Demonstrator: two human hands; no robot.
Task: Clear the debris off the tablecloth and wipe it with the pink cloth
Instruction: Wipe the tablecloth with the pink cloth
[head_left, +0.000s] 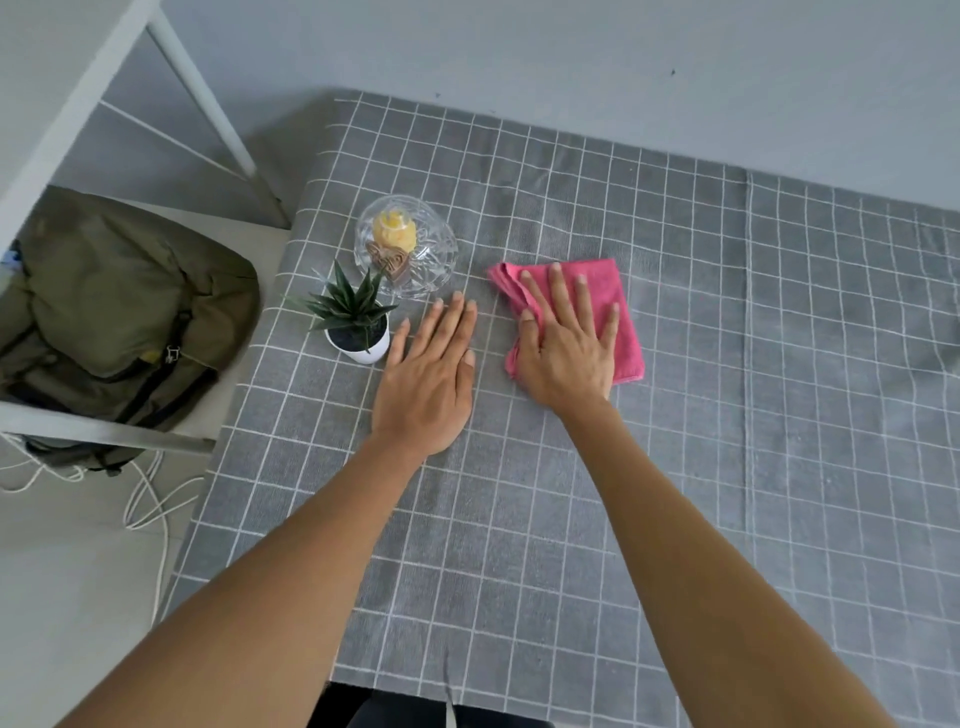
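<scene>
A grey tablecloth (701, 364) with a white grid covers the table. The folded pink cloth (618, 301) lies flat on it near the middle. My right hand (566, 343) presses down on the cloth with fingers spread, palm flat. My left hand (431, 379) rests flat on the bare tablecloth just left of the cloth, fingers together, holding nothing. No loose debris shows on the tablecloth.
A small green plant in a white pot (356, 322) stands just left of my left hand. Behind it sits a clear glass bowl (431, 265) with a yellow item inside. Off the table's left edge, an olive backpack (114, 306) lies on a white shelf frame, with cables on the floor.
</scene>
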